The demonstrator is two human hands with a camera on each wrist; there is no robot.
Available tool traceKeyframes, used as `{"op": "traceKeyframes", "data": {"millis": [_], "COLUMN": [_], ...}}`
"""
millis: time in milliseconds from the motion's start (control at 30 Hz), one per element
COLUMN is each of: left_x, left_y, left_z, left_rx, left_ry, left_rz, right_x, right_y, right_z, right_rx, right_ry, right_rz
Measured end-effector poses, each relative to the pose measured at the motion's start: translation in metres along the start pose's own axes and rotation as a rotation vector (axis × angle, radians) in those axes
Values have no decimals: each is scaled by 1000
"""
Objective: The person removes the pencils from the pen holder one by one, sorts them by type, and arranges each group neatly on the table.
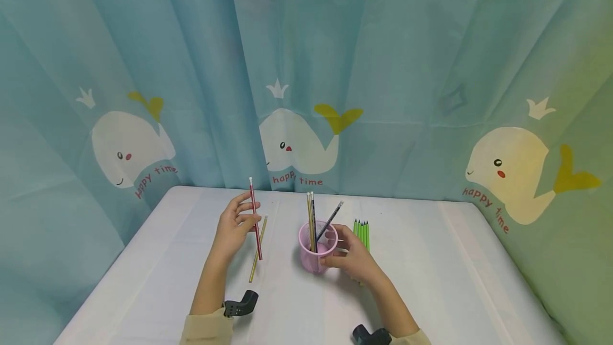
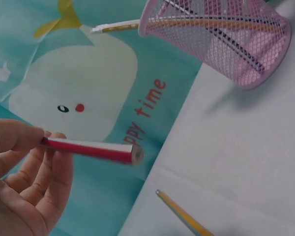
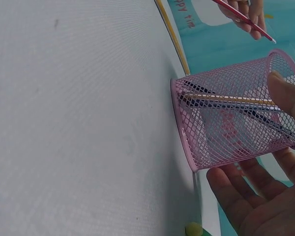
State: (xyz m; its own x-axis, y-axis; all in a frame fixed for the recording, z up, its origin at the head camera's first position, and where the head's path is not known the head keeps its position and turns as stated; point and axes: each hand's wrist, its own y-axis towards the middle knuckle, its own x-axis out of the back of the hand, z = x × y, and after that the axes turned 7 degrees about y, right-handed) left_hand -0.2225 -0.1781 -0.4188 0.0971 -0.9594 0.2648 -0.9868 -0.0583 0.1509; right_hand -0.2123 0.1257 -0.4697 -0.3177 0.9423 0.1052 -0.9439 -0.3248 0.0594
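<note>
1. Blue-green whale-print curtain (image 1: 421,41): 12 o'clock, behind the white table.
2. White table (image 1: 158,281): under both hands.
3. Right hand (image 1: 354,252): thumb and fingers curled round the 3 o'clock side of the pink mesh pencil cup (image 1: 311,264).
4. Left hand (image 1: 234,226): 9 o'clock from that cup, pinching the red pencil (image 1: 259,244).
5. Pink mesh pencil cup: upright on the table, at least 3 pencils (image 1: 310,217) inside, 1 leaning toward 1 o'clock.
6. Green pencils (image 1: 362,231): at least 4, 3 o'clock from the cup.
7. Red pencil: raised, white end toward 12 o'clock.
8. Gold pencil (image 1: 254,269): lying at the cup's 9 o'clock.
</note>
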Motion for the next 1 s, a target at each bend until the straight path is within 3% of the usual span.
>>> {"op": "traceKeyframes", "data": {"millis": [233,633,1000], "left_x": [4,5,2], "left_y": [0,2,4], "left_z": [6,22,45], "left_rx": [30,77,157], "left_ry": [46,128,313], "left_rz": [-14,14,47], "right_x": [0,-1,-2], "right_y": [0,0,-1], "right_z": [-1,0,1], "right_rx": [5,-5,-8], "right_ry": [2,-11,-9], "right_rz": [-1,-15,-18]}}
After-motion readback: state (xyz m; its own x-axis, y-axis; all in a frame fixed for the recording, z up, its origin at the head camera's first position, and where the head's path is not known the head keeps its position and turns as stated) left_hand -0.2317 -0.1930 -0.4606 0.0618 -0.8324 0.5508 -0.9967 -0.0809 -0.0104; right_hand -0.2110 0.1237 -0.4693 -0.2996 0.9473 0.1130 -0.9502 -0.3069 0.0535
